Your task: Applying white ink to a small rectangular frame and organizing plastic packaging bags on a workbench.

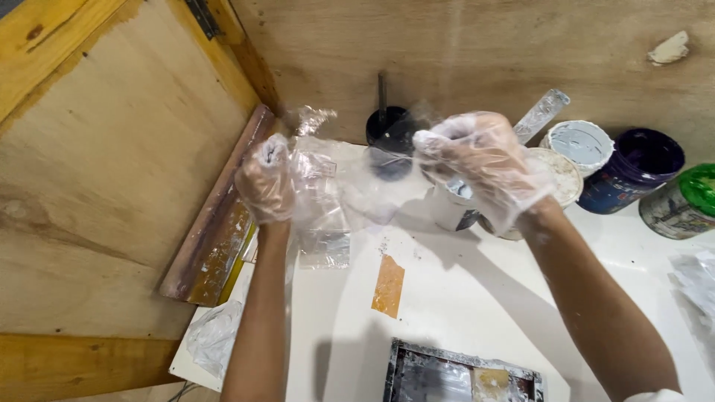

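While both hands, left (266,179) and right (480,160), grip clear plastic (328,186), 4 paint tubs (633,167) stand behind.

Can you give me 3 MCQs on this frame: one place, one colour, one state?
1. Where does the long squeegee rest?
A. Against the wooden wall on the left
B. Inside the green container
C. On the framed screen

2. What colour is the container nearest the picture's right edge?
A. Red
B. Green
C. Yellow

3. What covers the left hand and the right hand?
A. Nothing, both bare
B. Thick black rubber gloves
C. Thin clear plastic gloves

Answers:
1 A, its long edge leans on the plywood beside the white table.
2 B, its open top shows bright green.
3 C, crinkled transparent film wraps both hands, with a clear plastic sheet between them.
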